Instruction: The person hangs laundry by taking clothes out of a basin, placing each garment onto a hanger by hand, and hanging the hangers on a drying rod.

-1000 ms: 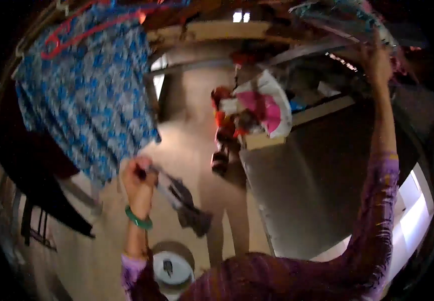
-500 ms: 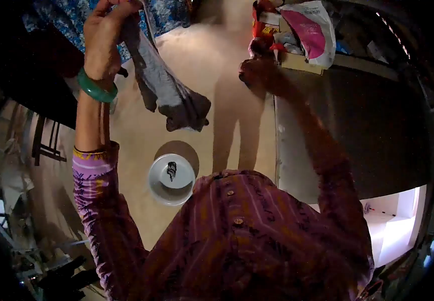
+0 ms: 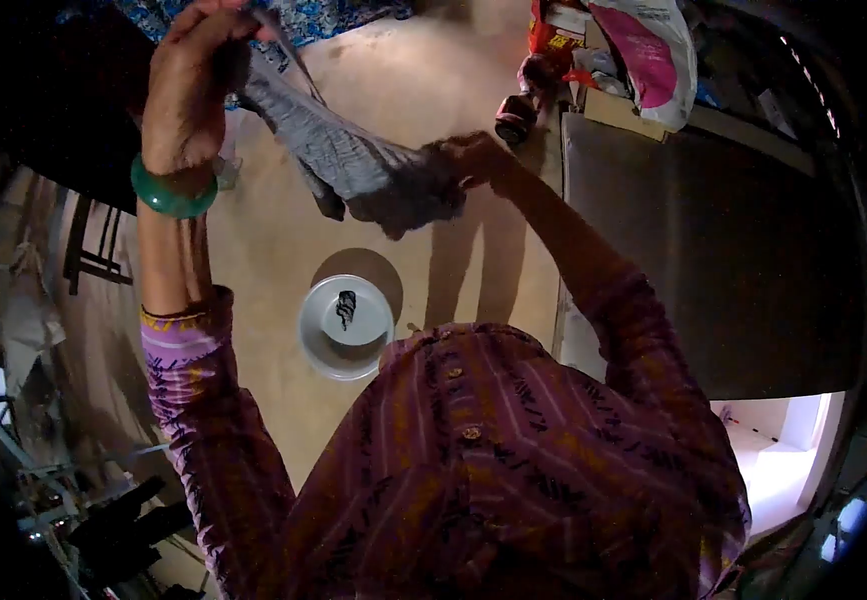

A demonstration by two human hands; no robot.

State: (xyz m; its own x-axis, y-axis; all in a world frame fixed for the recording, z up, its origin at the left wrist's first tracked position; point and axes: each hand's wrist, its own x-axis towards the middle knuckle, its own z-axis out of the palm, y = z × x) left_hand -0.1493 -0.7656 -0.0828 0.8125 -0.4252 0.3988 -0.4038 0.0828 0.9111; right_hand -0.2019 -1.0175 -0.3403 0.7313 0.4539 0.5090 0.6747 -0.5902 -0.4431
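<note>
A crumpled grey garment with darker ends is stretched between my two hands; its exact kind cannot be made out. My left hand, with a green bangle at its wrist, grips the upper end at the top left. The fingers of my right hand are closed on the garment's lower right edge. Below it on the floor stands a white basin. Inside the basin lies a small black-and-grey item, too small to name.
A dark-topped table or cabinet fills the right side. At its far end are a cardboard box, a white-and-pink bag and a dark-capped bottle. Blue patterned fabric hangs at the top; a dark wooden frame stands left.
My right hand has moved left from beside the box and taken hold of the garment's hanging end. The garment now stretches sideways instead of dangling.
</note>
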